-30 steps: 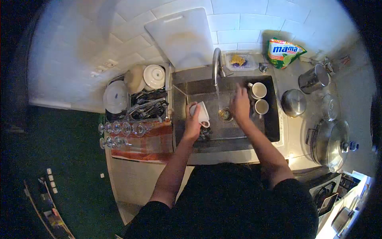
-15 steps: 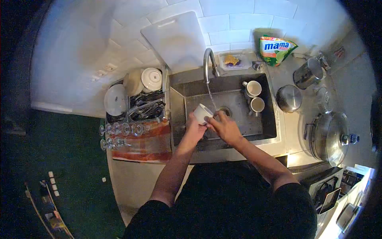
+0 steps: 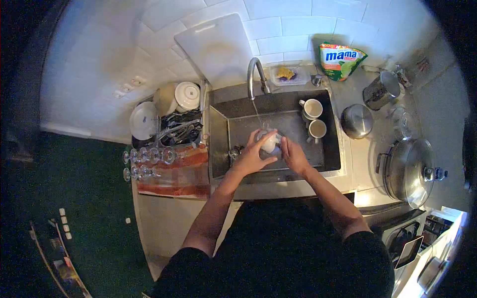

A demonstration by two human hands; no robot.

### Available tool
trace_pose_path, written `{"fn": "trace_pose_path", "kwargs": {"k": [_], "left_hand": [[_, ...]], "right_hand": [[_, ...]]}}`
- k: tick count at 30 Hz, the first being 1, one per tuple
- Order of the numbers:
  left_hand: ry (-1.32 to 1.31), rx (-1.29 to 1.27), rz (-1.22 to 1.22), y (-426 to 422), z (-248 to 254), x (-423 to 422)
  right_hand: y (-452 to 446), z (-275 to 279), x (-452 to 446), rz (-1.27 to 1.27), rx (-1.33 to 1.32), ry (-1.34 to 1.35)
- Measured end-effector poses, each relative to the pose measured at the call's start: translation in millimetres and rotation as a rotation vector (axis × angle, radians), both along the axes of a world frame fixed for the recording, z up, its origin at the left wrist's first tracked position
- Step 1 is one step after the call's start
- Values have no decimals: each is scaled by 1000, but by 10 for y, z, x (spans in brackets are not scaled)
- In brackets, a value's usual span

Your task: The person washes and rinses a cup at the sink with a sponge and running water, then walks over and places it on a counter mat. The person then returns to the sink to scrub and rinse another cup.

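A white cup (image 3: 269,143) is held over the middle of the sink (image 3: 246,124), under the thin stream from the curved faucet (image 3: 252,79). My left hand (image 3: 252,156) wraps round its left side with the fingers spread over it. At the cup's right side, my right hand (image 3: 293,155) grips it with closed fingers. Two more white cups, an upper one (image 3: 313,108) and a lower one (image 3: 317,129), stand at the right side of the sink. Part of the held cup is hidden by my fingers.
Left of the sink are a dish rack (image 3: 181,141) with plates and cutlery, and several wine glasses (image 3: 155,155) on a striped cloth (image 3: 174,190). Behind sit a sponge tray (image 3: 289,76) and a detergent pouch (image 3: 340,62). Metal pots (image 3: 409,171) stand at the right.
The cup has moved right and under the water, and is turned differently. My right hand has come from near the two cups to the held cup. The view has shifted slightly.
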State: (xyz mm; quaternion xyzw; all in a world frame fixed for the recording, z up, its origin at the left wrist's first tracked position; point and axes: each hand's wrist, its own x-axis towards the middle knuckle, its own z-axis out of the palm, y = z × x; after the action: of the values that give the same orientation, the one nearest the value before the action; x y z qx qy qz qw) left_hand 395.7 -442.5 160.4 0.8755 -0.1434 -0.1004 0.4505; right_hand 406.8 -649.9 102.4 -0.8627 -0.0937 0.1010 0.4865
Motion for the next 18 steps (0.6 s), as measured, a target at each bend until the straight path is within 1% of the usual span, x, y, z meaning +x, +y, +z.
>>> {"fn": "trace_pose_path", "kwargs": {"k": [2, 4, 5, 6, 8, 9, 11, 12, 13, 15, 16, 18], "left_hand": [[-128, 49, 18, -66, -9, 1], [-13, 9, 1, -48, -85, 64], [46, -15, 1, -30, -122, 73], [14, 57, 15, -34, -88, 65], [-45, 212, 49, -51, 10, 42], [-28, 189, 76, -49, 91, 1], [2, 140, 115, -48, 201, -37], [-71, 75, 160, -60, 92, -53], [-53, 78, 170, -46, -13, -80], [-19, 80, 177, -13, 152, -125], [-67, 84, 196, 2, 16, -135], [-177, 106, 263, 63, -28, -184]], "right_hand": [[-122, -144, -69, 99, -3, -150], [-159, -153, -119, 140, 29, -140], [-157, -42, -142, 121, 56, -50], [-134, 16, -167, 108, 80, 42], [-87, -97, -232, 13, 97, -78], [-71, -161, -247, -35, 111, -139], [-64, -278, -223, -130, 202, -143], [-14, -97, -245, -154, 248, -56], [37, 91, -265, -183, 293, 30], [57, 181, -232, -89, 149, 2], [89, 234, -229, -47, 106, 10], [171, 326, -217, 20, 21, 20]]}}
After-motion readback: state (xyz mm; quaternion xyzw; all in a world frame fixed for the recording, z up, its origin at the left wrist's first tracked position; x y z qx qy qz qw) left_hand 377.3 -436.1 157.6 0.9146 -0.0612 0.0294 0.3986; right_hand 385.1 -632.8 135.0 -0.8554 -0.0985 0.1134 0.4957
